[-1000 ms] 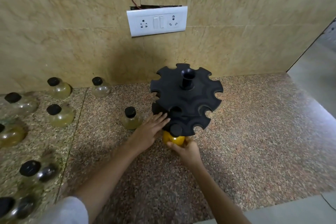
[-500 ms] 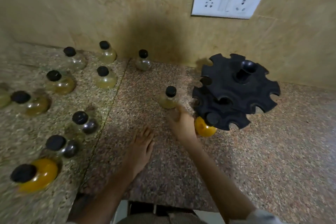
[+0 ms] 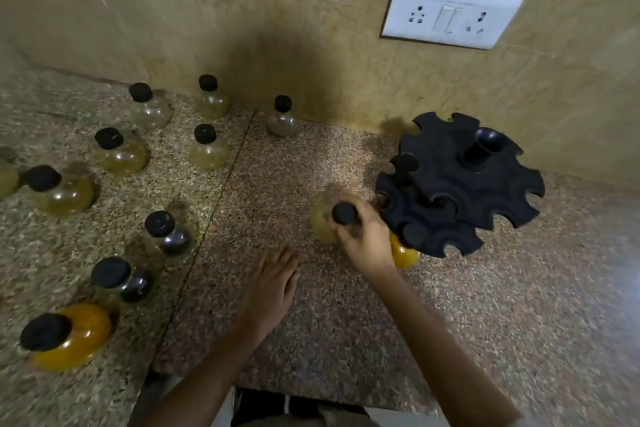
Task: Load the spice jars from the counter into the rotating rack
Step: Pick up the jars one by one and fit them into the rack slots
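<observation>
The right hand (image 3: 365,243) grips a pale yellow jar (image 3: 320,220) beside the black rack (image 3: 446,163). The left hand (image 3: 273,284) lies flat, fingers straight. The jar may bump the rack and slip.

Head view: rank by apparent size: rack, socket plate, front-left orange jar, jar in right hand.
1. rack
2. socket plate
3. front-left orange jar
4. held jar, partly hidden by the right hand

The order of 3 over 4 is unsure: the orange jar is nearer the camera.

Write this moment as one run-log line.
right hand: grips pale jar beside rack | left hand: open over counter | in rack: orange jar
</observation>
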